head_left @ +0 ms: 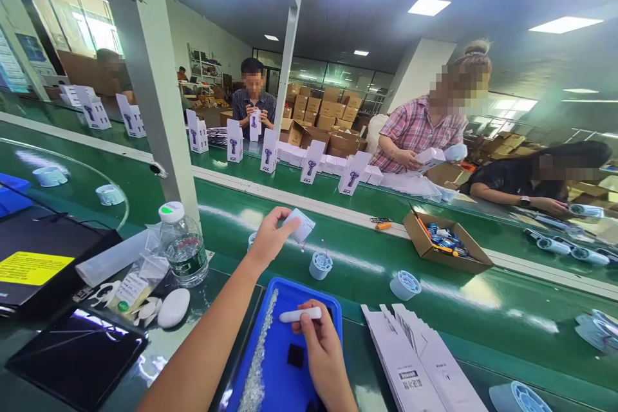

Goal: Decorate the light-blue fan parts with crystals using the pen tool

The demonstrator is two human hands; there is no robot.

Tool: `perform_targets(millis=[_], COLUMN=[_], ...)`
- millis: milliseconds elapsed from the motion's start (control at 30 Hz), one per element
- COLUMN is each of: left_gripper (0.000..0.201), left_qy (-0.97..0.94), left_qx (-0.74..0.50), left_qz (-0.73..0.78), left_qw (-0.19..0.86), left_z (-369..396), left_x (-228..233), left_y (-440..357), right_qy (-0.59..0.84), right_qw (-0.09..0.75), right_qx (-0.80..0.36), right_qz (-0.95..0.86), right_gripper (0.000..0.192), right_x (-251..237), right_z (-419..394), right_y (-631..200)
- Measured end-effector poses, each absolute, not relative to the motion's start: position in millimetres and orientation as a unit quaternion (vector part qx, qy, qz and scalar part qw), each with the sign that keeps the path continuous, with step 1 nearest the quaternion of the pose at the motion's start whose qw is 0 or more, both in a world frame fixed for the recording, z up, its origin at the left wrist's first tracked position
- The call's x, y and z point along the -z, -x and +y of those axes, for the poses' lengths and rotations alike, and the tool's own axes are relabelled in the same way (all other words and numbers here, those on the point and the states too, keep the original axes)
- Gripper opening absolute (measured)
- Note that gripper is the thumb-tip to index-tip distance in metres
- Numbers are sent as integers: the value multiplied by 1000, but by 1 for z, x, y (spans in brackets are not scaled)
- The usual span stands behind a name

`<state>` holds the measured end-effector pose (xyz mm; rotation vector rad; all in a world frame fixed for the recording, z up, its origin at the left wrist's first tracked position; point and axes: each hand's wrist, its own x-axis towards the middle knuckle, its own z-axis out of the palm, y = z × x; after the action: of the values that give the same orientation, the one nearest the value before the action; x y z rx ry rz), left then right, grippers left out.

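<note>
**Both hands loaded: white part up front, white stick over the tray**

Your left hand [268, 236] is raised at centre frame, above the green bench [483, 296]. Its fingers [284, 217] pinch a small white part [300, 225] by its near edge; the part sticks out to the right of the fingertips and tilts a little, held in the air clear of the bench. Something thin dangles under it, too small to make out.

Your right hand [321, 351] sits lower, at bottom centre, over the blue tray [270, 367]. Its fingers are closed on a short white stick [299, 315]. The stick's long axis runs left to right across the frame, nearly level, with its free rounded end pointing left, past your thumb.

So the part lies above and slightly left of the stick's free end in the frame, near it but apart. The left hand is the nearer one to the small blue-white spool [320, 264] that stands on the bench just beyond the tray's far edge, between your two hands.

In the tray, a strip of tiny clear bits [261, 347] runs along the left side, and a dark square [295, 355] lies just left of your right hand. Flat cartons [420, 360] lie right of the tray; a water bottle [182, 246] stands to the left. Across the belt, other people handle white boxes.
</note>
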<state>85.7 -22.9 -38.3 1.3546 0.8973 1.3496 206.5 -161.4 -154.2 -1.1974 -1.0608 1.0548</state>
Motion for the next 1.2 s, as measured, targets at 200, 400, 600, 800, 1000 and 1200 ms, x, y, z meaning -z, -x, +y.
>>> perform_targets(millis=[200,400,600,800,1000,1200], left_gripper=[23,20,18,18,16,16], left_qy=[-549,-554,-561,-555,-557,-559], left_qx=[-550,-531,-513,-510,-511,-504], left_qz=[409,433,452,456,456,465], left_qw=[479,473,468,473,469,467], left_z=[-16,-16,-19,-21,-21,-20], left_x=[36,36,34,34,34,34], left_y=[-77,-74,-75,-74,-74,-73], right_qy=[547,588,564,563,582,664], right_qw=[587,550,583,553,519,528], right_qx=[-421,-310,-367,-399,-370,-196], right_qz=[-423,-506,-456,-466,-505,-492], right_gripper=[36,26,33,35,35,36], right_x=[153,153,153,159,159,149], right_z=[-164,-167,-166,-168,-168,-168], right_y=[-210,-228,-228,-224,-226,-241])
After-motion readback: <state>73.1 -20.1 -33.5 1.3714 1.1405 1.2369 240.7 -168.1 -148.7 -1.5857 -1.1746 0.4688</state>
